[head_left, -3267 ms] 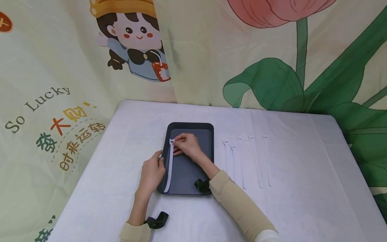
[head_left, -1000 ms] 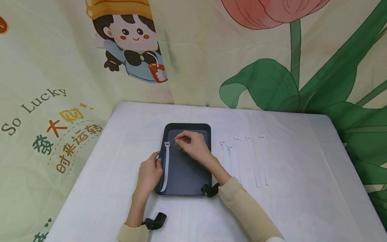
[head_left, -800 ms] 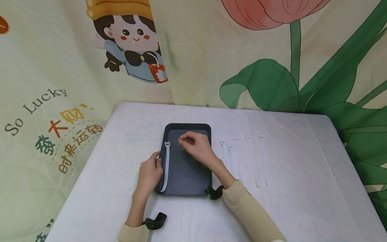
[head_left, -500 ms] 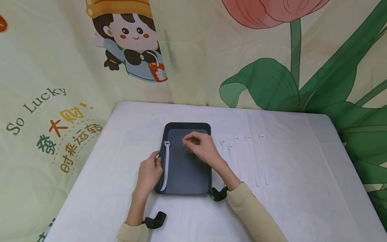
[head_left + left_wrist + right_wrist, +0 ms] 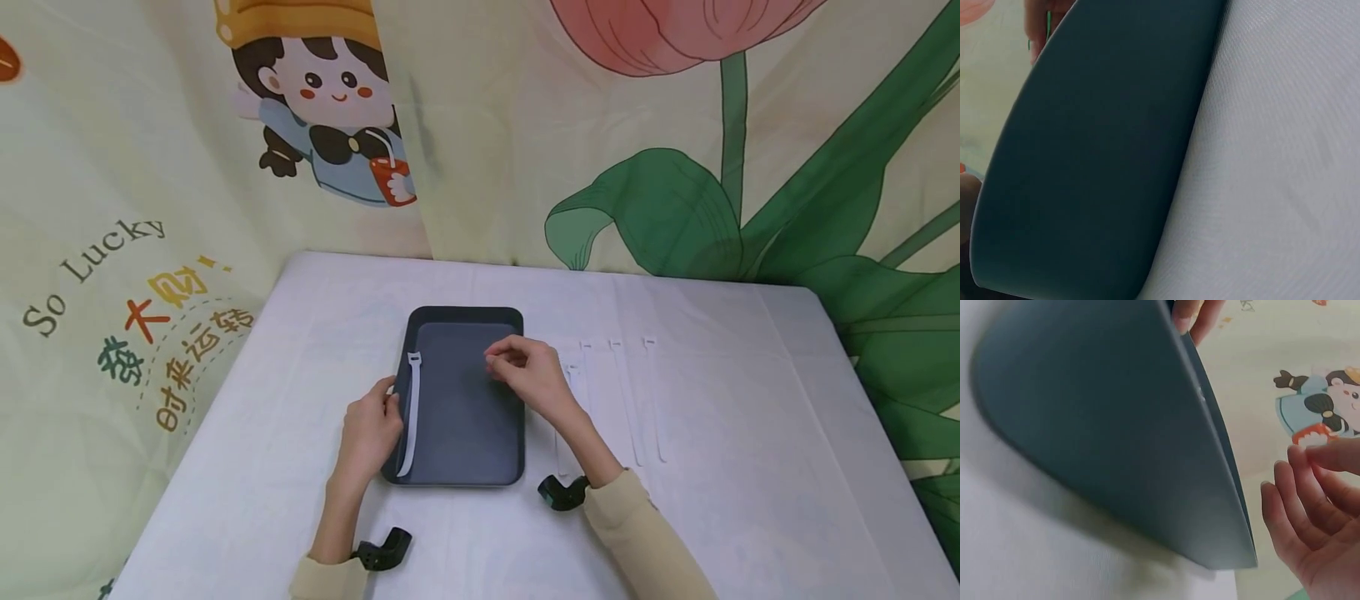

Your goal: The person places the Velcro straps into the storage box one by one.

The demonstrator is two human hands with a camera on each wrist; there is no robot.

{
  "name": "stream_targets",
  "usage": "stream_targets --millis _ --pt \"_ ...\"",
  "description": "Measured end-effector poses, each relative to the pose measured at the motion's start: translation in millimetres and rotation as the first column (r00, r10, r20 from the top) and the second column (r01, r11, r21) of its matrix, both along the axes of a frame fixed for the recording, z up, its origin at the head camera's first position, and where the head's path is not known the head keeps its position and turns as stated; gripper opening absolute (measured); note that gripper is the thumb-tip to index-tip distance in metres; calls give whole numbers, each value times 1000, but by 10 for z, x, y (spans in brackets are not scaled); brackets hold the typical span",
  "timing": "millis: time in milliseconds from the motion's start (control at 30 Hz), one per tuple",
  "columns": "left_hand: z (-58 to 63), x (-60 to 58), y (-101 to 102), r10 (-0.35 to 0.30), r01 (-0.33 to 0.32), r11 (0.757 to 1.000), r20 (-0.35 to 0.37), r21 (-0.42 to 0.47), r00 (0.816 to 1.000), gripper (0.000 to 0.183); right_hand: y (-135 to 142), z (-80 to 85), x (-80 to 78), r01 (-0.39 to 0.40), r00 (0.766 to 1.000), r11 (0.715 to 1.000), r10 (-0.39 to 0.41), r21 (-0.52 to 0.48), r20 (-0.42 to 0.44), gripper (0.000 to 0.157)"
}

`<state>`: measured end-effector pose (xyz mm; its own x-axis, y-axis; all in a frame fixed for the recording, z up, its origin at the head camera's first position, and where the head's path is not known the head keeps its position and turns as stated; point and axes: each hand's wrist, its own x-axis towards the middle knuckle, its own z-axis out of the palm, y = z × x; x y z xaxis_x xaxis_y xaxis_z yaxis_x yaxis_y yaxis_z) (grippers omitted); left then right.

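A dark grey rectangular tray sits on the white-covered table. Inside it, along the left wall, lies one white strap with a slotted head, a cable tie by its look. My left hand grips the tray's left rim, thumb on top. Over the tray's right side is my right hand, thumb and forefinger tips together and the other fingers loosely bent. Nothing shows between those fingertips in the right wrist view. The left wrist view is mostly filled by the tray's outer wall.
Several more white cable ties lie lengthwise on the table right of the tray, partly hidden by my right hand and forearm. A printed cloth hangs behind the table. Each wrist carries a black camera.
My right hand has let go of the cable tie, now lying in the tray, and moved right, from the tray's left side to its right edge. My left hand stays on the rim.
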<state>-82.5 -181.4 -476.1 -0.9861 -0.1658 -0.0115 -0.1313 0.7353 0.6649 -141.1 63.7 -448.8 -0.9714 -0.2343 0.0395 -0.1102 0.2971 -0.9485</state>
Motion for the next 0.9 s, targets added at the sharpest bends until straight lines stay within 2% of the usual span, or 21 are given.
stream_targets --millis 267,400,700,900 --pt "-43 13 10 -2 2 1000 -14 -4 1000 37 255 -49 5 95 995 995 -95 39 -11 15" --pt "-52 17 15 0 0 1000 -17 -13 1000 37 372 -74 -19 170 985 980 -167 102 -34 14" --pt "-34 6 18 0 0 1000 -16 -13 1000 37 659 -116 -125 257 965 945 -238 201 -114 15" --pt "-55 -1 31 5 -5 1000 -13 -17 1000 38 820 -162 -191 309 951 926 -302 214 -68 20"
